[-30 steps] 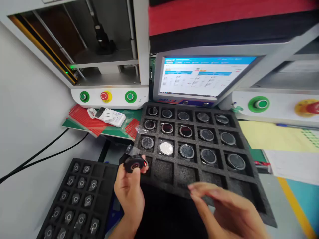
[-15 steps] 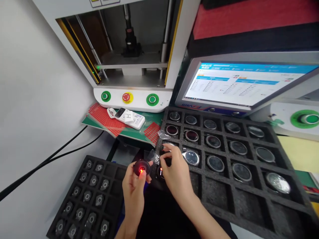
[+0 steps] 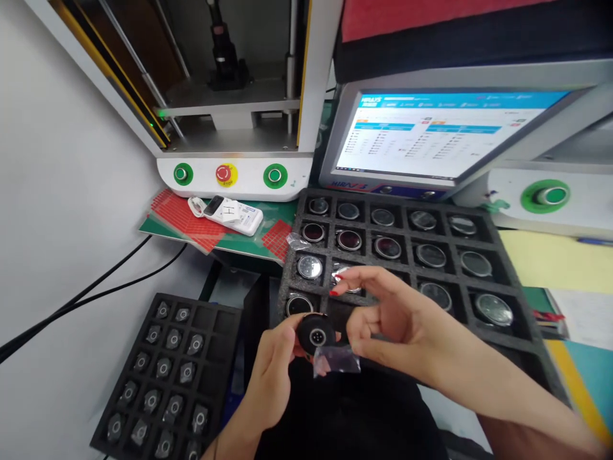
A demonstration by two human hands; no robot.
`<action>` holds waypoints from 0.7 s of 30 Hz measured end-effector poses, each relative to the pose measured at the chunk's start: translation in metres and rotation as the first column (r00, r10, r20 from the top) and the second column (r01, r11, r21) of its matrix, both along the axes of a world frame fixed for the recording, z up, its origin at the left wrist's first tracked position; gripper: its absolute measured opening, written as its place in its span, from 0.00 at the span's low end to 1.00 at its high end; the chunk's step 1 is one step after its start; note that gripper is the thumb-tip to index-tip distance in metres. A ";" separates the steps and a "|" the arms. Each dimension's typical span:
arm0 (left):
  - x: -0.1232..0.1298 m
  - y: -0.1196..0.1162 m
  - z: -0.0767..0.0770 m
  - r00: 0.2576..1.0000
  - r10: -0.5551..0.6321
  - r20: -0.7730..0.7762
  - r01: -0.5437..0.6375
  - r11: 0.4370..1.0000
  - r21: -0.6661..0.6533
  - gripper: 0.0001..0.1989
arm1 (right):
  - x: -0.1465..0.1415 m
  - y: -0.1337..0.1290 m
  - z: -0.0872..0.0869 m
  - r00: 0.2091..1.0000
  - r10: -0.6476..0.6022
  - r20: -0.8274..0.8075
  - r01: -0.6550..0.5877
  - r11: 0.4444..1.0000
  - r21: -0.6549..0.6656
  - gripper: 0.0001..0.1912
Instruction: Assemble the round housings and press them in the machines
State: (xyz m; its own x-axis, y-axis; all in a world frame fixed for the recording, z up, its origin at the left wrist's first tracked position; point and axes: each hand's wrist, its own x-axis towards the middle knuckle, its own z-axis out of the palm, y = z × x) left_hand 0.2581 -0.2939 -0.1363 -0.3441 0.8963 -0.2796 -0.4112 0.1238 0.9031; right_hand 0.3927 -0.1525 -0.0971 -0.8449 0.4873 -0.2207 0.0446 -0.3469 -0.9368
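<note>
My left hand (image 3: 278,364) grips a round black watch body (image 3: 313,332), its sensor back with a pale ring turned toward me. A small clear plastic film (image 3: 338,360) lies across the lower edge of the watch body. The film's right corner is pinched by the thumb and curled fingers of my right hand (image 3: 397,319), whose index finger reaches out over the tray. Beneath and beyond both hands is a grey foam tray (image 3: 330,252) with round watch faces in its compartments; my right hand hides several of them.
A black tray (image 3: 205,303) of small wrapped watch parts lies at lower left. Behind stand a press machine (image 3: 234,182) with green and red buttons and a monitor (image 3: 440,140). A white handheld device (image 3: 234,216) rests beside red sticker sheets (image 3: 182,220). Black cables run at left.
My left hand has brought the watch body rightward, and its red sensor light no longer shows. My right hand has come from above the tray to the film. The view has shifted.
</note>
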 end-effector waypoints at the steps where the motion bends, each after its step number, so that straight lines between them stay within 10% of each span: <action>1: 0.002 0.001 0.000 1.000 -0.009 0.003 0.009 1.000 0.003 0.32 | 0.000 0.001 -0.001 1.000 -0.002 0.008 0.002 1.000 -0.001 0.26; 21: 0.015 0.010 0.007 0.994 -0.066 -0.085 0.068 0.998 0.016 0.23 | 0.000 0.006 -0.010 0.999 -0.042 -0.014 0.042 0.999 -0.008 0.27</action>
State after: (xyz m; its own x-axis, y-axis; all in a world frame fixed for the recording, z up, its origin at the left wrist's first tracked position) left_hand 0.2730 -0.2838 -0.1291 -0.3047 0.9229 -0.2354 -0.3251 0.1315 0.9365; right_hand 0.3931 -0.1464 -0.1072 -0.8270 0.5204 -0.2128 0.0170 -0.3553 -0.9346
